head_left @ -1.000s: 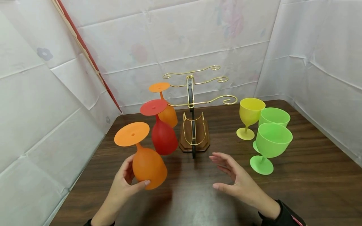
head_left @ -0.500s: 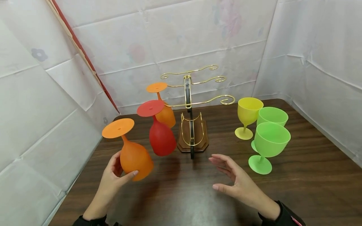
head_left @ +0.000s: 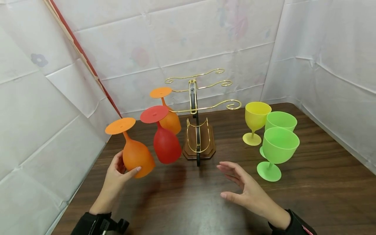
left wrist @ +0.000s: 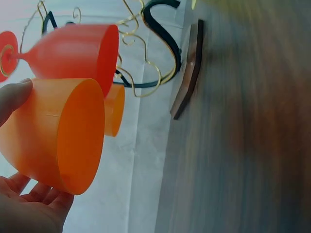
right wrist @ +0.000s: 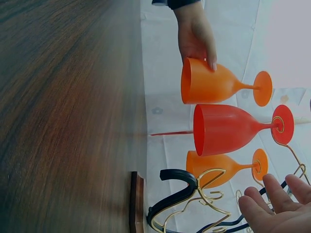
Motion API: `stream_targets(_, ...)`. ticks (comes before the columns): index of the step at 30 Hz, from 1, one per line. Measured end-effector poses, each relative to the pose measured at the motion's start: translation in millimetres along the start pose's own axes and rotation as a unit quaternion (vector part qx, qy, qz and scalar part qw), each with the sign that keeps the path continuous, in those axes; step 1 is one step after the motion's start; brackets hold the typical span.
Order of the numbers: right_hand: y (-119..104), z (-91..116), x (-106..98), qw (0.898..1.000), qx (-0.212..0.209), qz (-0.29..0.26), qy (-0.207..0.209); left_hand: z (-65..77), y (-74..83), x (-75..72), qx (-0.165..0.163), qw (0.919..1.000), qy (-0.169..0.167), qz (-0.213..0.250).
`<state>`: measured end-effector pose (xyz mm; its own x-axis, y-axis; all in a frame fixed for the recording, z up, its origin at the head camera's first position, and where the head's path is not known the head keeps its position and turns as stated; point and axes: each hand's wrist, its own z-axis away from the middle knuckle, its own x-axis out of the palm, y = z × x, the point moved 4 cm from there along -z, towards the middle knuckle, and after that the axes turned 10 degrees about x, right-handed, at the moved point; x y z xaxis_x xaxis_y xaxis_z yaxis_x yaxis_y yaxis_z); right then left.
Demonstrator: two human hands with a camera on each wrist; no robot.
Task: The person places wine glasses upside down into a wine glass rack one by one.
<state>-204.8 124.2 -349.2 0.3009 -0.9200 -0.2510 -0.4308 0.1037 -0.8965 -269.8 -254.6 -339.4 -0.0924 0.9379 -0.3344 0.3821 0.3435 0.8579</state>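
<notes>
A person's left hand (head_left: 115, 179) grips an upside-down orange stemmed goblet with a matte finish (head_left: 138, 158) by its bowl, thumb on one side and fingers on the other, at the left of a dark brown wood-grain table (head_left: 311, 199). The goblet tilts in the air above the tabletop, its flat round foot uppermost. Just beside it, a matte red stemmed goblet (head_left: 167, 147) hangs inverted, its stem within a curl of a scrolled gold wire and black curved rack (head_left: 198, 138). A second orange goblet of the same shape (head_left: 171, 121) hangs upside down behind the red one. The rack stands on a brown wooden base with clipped corners (head_left: 209, 149). The right hand (head_left: 246, 190) hovers in front of the rack, toward the right, thumb and fingers spread wide apart. At right, a bright yellow stemmed goblet (head_left: 257, 117) stands upright near two upright light green stemmed goblets (head_left: 279, 147), the front one partly hiding the other; whether those two touch cannot be told. Pale sheeting with faded floral prints (head_left: 188, 39) lines the walls, and a narrow red strip (head_left: 83, 56) slants down at left.
</notes>
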Motion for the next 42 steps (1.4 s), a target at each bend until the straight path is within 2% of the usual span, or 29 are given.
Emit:
stream_targets(6, 1, 0, 0, 1.000, 0.003, 0.006, 0.002, -26.1, -12.1, -2.4, -0.031, 0.9995, 0.000, -0.003)
stream_targets(17, 2, -1, 1, 1.000, 0.011, 0.012, -0.002, -80.6, -29.2, 4.5, -0.035, 0.9992, 0.015, -0.009)
stream_targets(23, 3, 0, 1, 1.000, 0.020, 0.017, -0.002, -112.4, -36.5, 5.3, -0.032, 0.9993, 0.019, -0.005)
stream_targets(30, 3, -1, 0, 0.999, 0.027, 0.018, -0.004, -151.3, -36.9, 11.6, -0.001, 0.9996, 0.026, -0.012)
stream_targets(35, 3, -1, -1, 0.999, 0.025, 0.019, -0.006, -162.5, -38.5, 14.6, 0.006, 0.9996, 0.026, -0.006)
stream_targets(42, 6, 1, -4, 0.999, 0.031, 0.023, 0.001, -171.3, -46.6, 16.3, -0.009, 0.9991, 0.035, 0.022)
